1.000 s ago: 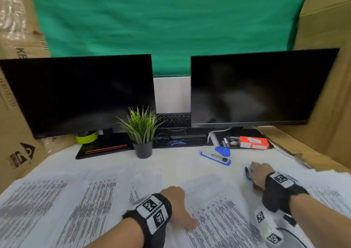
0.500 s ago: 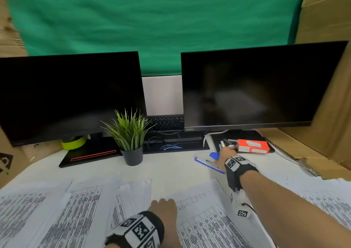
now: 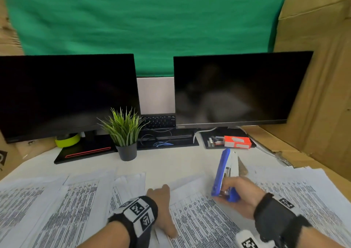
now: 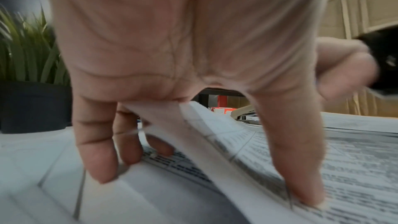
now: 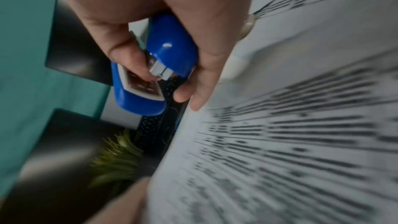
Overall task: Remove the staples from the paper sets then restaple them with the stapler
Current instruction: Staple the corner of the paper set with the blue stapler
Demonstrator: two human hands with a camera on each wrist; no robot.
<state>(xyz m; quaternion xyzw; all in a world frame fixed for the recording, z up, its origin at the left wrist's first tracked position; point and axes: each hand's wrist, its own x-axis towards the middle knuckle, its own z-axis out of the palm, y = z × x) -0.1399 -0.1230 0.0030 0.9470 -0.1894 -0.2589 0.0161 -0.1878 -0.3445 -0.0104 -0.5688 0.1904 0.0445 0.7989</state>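
Printed paper sets cover the desk's near half. My left hand point(image 3: 167, 209) rests on the middle paper set point(image 3: 199, 219). The left wrist view shows that set's edge point(image 4: 215, 142) lifted, pinched between the fingers point(image 4: 96, 151) underneath and the thumb point(image 4: 297, 168) on top. My right hand point(image 3: 239, 192) grips the rear end of a blue stapler point(image 3: 221, 171), just above the paper to the right of my left hand. The stapler's nose points away from me and its blue top stands apart from the white arm. In the right wrist view, thumb and fingers wrap the stapler point(image 5: 172, 47).
Two dark monitors stand at the back, with a potted plant point(image 3: 126, 150) and a keyboard between them. A red staple box point(image 3: 237, 142) lies under the right monitor. More printed sheets spread to the left point(image 3: 47, 209) and right point(image 3: 303, 196). Cardboard walls enclose both sides.
My right hand reached to the back of the desk, took the blue stapler and brought it back toward the middle paper set. My left hand stayed on that set.
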